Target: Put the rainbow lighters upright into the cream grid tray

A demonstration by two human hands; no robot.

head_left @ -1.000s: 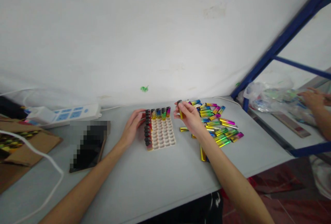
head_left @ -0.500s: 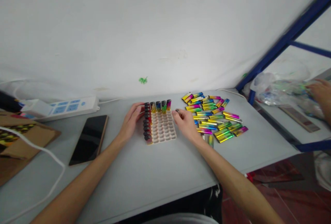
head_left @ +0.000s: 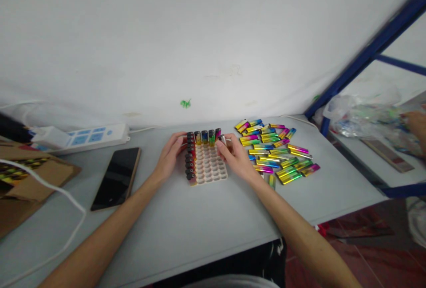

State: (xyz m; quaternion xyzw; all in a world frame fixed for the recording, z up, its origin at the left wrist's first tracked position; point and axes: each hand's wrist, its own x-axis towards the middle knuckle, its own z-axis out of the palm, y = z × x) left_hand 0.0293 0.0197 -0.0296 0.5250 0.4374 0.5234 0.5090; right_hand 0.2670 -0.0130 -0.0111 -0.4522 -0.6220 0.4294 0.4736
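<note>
Loose lighters (head_left: 279, 151) right of tray (head_left: 210, 180), phone (head_left: 117, 177) and power strip (head_left: 95, 138) left

Flat, diffuse light of middling strength covers the wall (head_left: 213, 48), palest across its centre and greyer toward the corners. Shadows on the bench (head_left: 186, 230) are faint and soft; the floor (head_left: 362, 257) below is murky. Foil lighters (head_left: 289, 176) throw small glints. Fine detail smears, the plastic bags (head_left: 349, 112) look hazy, and the wide lens stretches things near the edges
</note>
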